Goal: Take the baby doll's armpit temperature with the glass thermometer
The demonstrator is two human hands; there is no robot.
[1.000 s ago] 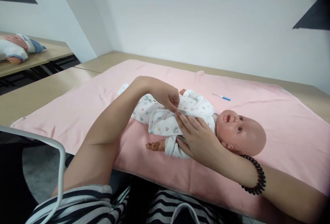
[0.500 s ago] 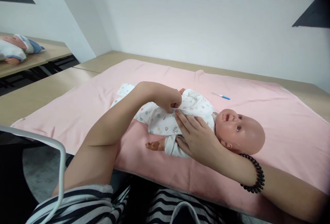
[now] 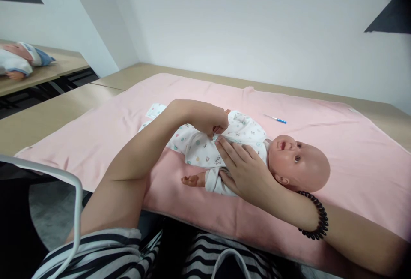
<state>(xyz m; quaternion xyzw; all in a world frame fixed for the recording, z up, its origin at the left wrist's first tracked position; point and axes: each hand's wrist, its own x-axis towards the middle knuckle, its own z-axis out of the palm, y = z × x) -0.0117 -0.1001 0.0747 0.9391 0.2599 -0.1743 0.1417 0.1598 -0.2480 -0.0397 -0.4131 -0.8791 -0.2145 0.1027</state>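
A baby doll (image 3: pixel 305 165) lies on its back, head to the right, in a white printed shirt (image 3: pixel 202 150) and matching trousers. My left hand (image 3: pixel 213 120) is closed at the middle of the shirt front, its curled fingers pinching the cloth; the exact hold is partly hidden. Flat across the doll's chest and near sleeve rests my right hand (image 3: pixel 245 167), fingers stretched out and a black coiled band on the wrist. Its fingertips touch the shirt close to my left fingers. One doll hand (image 3: pixel 192 180) sticks out of the near sleeve.
Under the doll, a pink cloth (image 3: pixel 353 154) covers most of the wooden table (image 3: pixel 99 97). A blue-capped pen (image 3: pixel 280 120) lies beyond the doll's head. Another doll (image 3: pixel 19 60) is on a table at the far left. A white wall (image 3: pixel 240 26) stands behind.
My left hand has shifted slightly, its knuckles a little to the right and its thumb lower over the shirt front. My right hand stays nearly still on the doll.
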